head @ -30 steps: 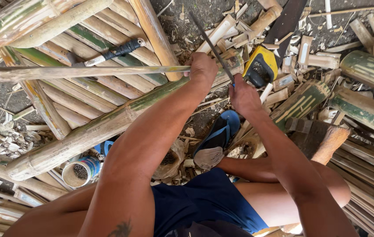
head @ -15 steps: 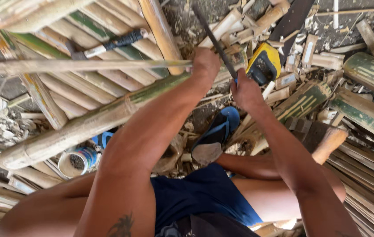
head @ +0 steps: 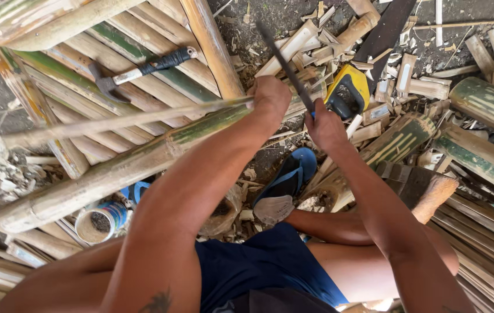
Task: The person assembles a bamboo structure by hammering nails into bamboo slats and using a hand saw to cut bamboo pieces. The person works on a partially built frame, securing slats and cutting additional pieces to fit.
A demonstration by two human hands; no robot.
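A stack of bamboo poles [head: 84, 75] covered the far left of the ground, laid side by side and crossed by one long green-and-tan pole [head: 113, 174] that ran from the near left up toward the centre. More thick green bamboo sections [head: 485, 104] lay at the right, above a bed of flat splints [head: 485, 232] at the near right. Between them, offcuts and shavings [head: 328, 40] littered the dark soil at the far centre.

The person sat low among the material in dark blue shorts [head: 258, 272], both bare arms stretched forward. The left hand [head: 270, 98] was closed in a firm grip around the end of a thin bamboo strip [head: 125, 119], which reached away to the left, lying just above the long pole. The right hand [head: 325, 124], just to the right of it, was closed around the handle of a long dark blade [head: 284, 64], which slanted up and away to the far left, its edge meeting the strip near the left fist.

A yellow-and-black hand tool [head: 348, 93] lay just beyond the right hand. A hammer [head: 142, 69] with a black handle rested on the stacked poles at the far left. A blue sandal [head: 290, 177] sat near the centre, and a small open tin [head: 99, 220] stood at the near left beneath the long pole.
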